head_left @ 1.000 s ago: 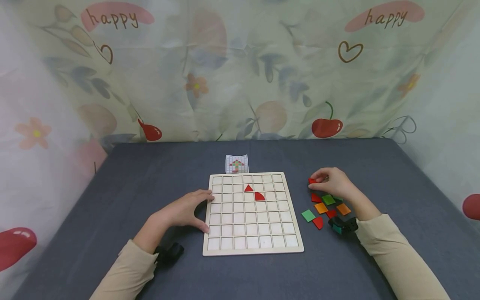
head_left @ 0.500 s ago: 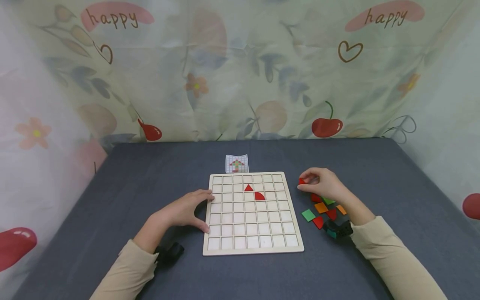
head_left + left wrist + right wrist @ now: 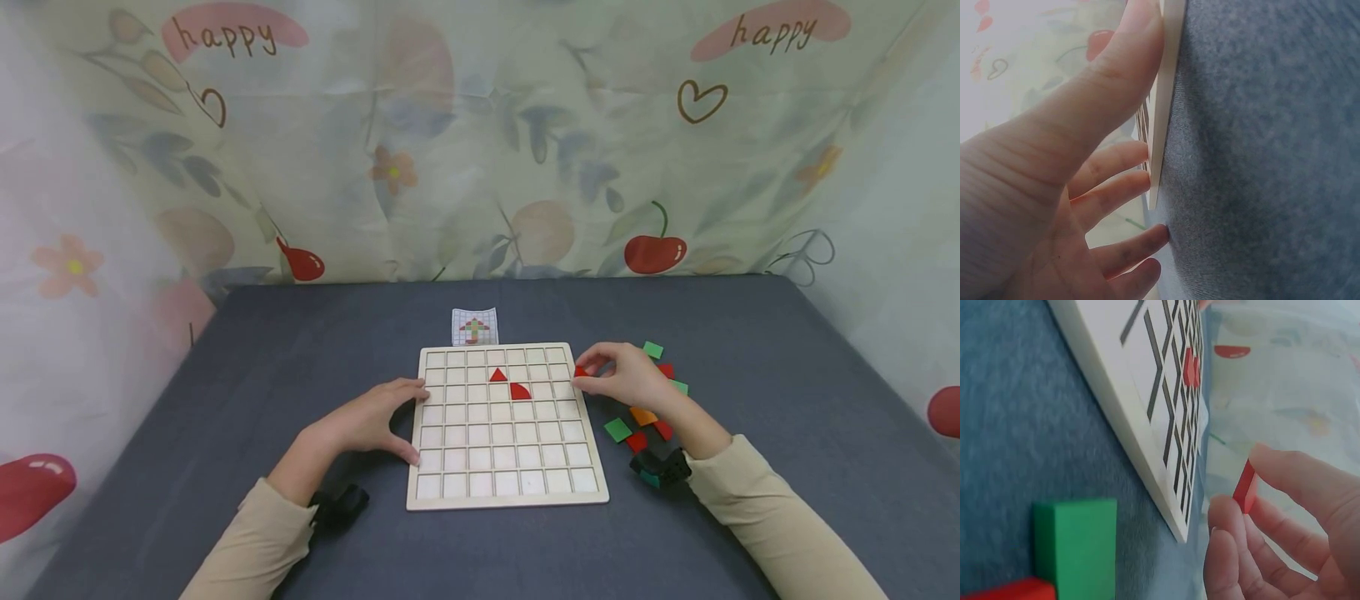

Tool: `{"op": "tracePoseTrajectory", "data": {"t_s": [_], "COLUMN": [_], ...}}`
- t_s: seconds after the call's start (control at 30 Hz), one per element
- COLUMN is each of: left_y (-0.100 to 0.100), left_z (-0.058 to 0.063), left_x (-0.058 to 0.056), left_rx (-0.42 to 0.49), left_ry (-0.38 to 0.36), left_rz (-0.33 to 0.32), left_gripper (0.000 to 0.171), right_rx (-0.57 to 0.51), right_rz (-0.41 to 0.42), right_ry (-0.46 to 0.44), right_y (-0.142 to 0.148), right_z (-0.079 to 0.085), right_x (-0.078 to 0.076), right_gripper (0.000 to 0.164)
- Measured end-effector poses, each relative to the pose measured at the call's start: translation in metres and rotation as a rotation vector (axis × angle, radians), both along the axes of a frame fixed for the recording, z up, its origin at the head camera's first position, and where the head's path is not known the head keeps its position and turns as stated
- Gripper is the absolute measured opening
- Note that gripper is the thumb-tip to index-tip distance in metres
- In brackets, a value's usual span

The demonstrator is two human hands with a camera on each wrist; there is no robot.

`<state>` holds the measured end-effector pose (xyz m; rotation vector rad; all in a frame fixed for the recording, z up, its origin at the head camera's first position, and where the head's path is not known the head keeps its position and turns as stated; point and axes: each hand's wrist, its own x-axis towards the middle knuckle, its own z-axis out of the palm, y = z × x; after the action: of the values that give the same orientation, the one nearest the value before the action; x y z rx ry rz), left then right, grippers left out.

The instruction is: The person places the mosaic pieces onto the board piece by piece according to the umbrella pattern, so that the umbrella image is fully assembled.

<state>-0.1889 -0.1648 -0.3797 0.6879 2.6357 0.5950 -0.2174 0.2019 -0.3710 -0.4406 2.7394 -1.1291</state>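
A pale wooden grid board [image 3: 507,503] lies on the dark cloth. In its cells are a red triangle tile [image 3: 498,376] and a red quarter-circle tile [image 3: 520,391]. My left hand [image 3: 367,423] rests at the board's left edge, thumb and fingertips touching it, fingers loosely spread. At the board's upper right edge, my right hand [image 3: 626,379] pinches a red tile [image 3: 1246,486] between thumb and fingers. The right wrist view shows this tile edge-on, so its full outline cannot be told.
Loose tiles lie right of the board, partly under my right forearm: a green tile [image 3: 653,350], an orange tile [image 3: 642,416], a light green tile [image 3: 618,430] and several others. Behind the board is a small printed pattern card [image 3: 474,327]. A patterned curtain [image 3: 480,167] hangs behind the table.
My right hand has carried the red tile leftward from above the loose tiles to the board's right edge, uncovering tiles behind it. The left hand has stayed in place.
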Motion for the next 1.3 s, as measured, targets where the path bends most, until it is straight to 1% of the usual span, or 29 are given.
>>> {"op": "tracePoseTrajectory", "data": {"t_s": [0.2,0.27,0.43,0.57,0.8,0.97,1.1,1.3], "left_y": [0.0,0.001,0.001,0.0,0.0,-0.001,-0.001,-0.001], "left_z": [0.001,0.001,0.001,0.001,0.0,0.0,0.0,0.0], "left_x": [-0.001,-0.001,-0.001,-0.001,-0.001,-0.001,-0.001,-0.001], "left_rx": [-0.007,-0.005,-0.006,-0.008,-0.007,-0.001,0.008,0.005], "left_ry": [0.004,-0.003,0.0,0.005,0.004,0.029,0.042,0.035], "left_rz": [-0.008,-0.001,-0.006,-0.016,-0.019,-0.036,-0.047,-0.039], "left_gripper": [0.092,0.092,0.092,0.092,0.092,0.09,0.088,0.089], "right_rx": [-0.001,-0.005,-0.021,-0.018,0.0,0.029,0.029,0.052], "right_rz": [0.017,0.031,0.066,0.078,0.094,0.107,0.122,0.153], "right_ry": [0.003,0.009,0.031,0.043,0.016,-0.002,0.0,0.011], "right_y": [-0.01,-0.013,-0.019,-0.024,-0.031,-0.034,-0.037,-0.041], "right_z": [0.0,-0.001,-0.004,-0.006,-0.01,-0.01,-0.009,-0.011], "right_x": [0.003,0.005,0.007,0.008,0.009,0.01,0.012,0.012], "right_gripper": [0.029,0.028,0.027,0.024,0.025,0.026,0.025,0.024]}}
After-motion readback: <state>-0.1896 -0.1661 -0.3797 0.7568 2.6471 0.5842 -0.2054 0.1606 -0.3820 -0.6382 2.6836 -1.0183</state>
